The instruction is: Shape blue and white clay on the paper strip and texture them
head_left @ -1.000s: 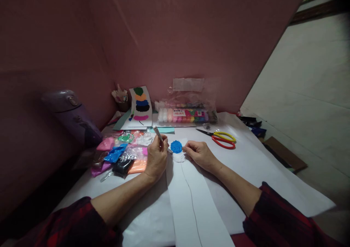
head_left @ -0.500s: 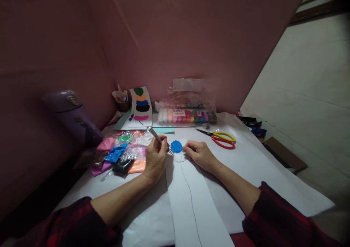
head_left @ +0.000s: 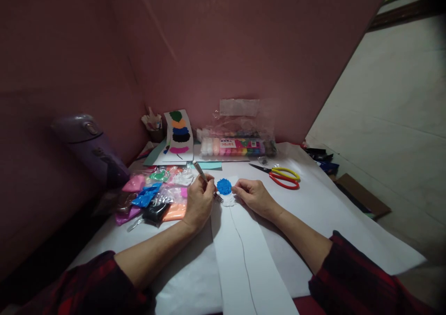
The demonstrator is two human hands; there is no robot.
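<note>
In my left hand is a metal fork, its handle pointing up and its tines low beside the white clay. A round blue clay patch with a rough surface lies on a long white paper strip. Just below it is a ridged white clay patch, and a thin drawn line runs down the strip from there. My right hand is closed in a pinch at the right edge of the blue patch; whatever its fingertips hold is too small to make out.
Bagged coloured clay is heaped on the left. Yellow-and-red scissors lie to the right. At the back are a bag of clay sticks and a card with painted colours. A purple bottle stands far left.
My left hand has shifted slightly right, and the fork's tines have dropped a little beside the white clay. My right hand stays almost still.
</note>
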